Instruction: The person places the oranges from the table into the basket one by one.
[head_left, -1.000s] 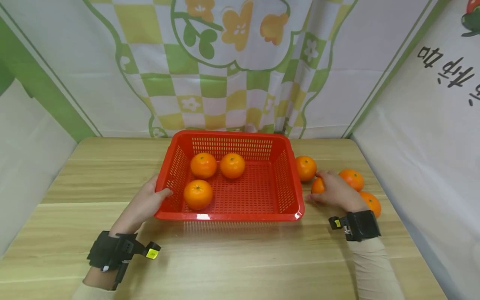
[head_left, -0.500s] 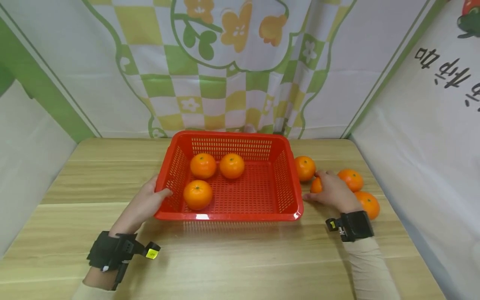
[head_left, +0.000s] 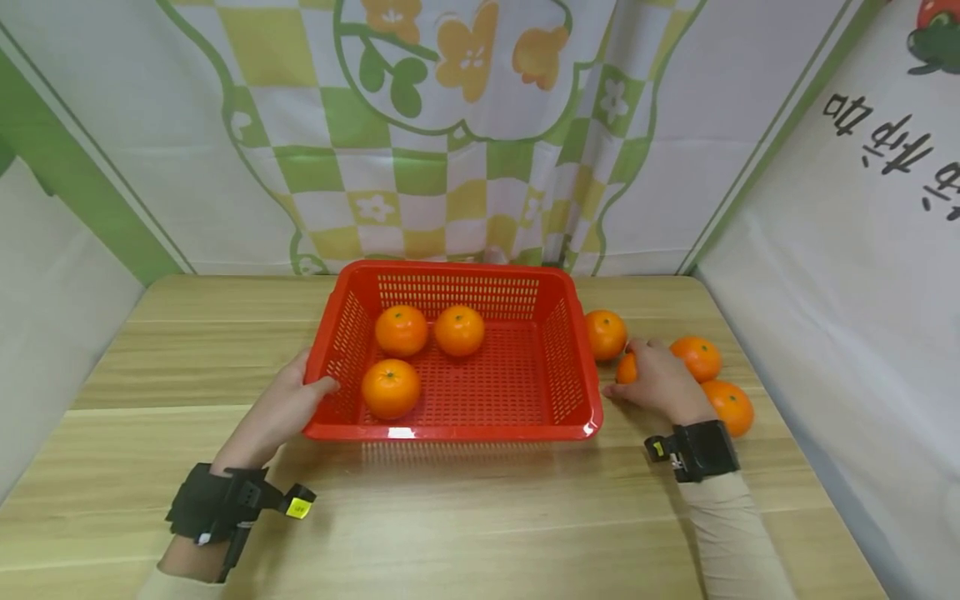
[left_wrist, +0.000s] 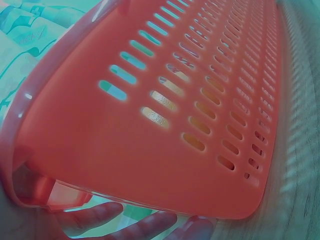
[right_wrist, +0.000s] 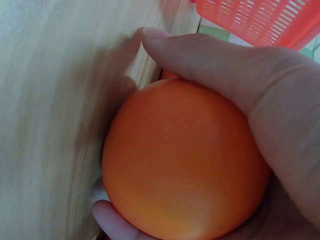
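A red perforated plastic basket (head_left: 495, 432) stands on the table with three oranges inside, toward its left half: one at the back left (head_left: 401, 331), another beside it (head_left: 459, 331), a third in front (head_left: 391, 389). My left hand (head_left: 288, 408) grips the basket's left end, thumb over the rim; the fingers (left_wrist: 145, 227) curl beneath it in the left wrist view. To the right of the basket, my right hand (head_left: 663, 383) holds an orange (right_wrist: 185, 160) on the table, thumb on one side and fingers around the other. The hand partly covers this orange in the head view.
One orange (head_left: 604, 335) sits against the basket's right wall. Two others, a rear one (head_left: 697, 359) and a nearer one (head_left: 727, 408), lie right of my right hand. A patterned curtain (head_left: 465, 192) hangs behind the wooden table (head_left: 480, 533).
My right hand has shifted slightly left around its orange, uncovering more of the nearer orange on the right. My left hand keeps its grip on the basket. The head view has turned slightly.
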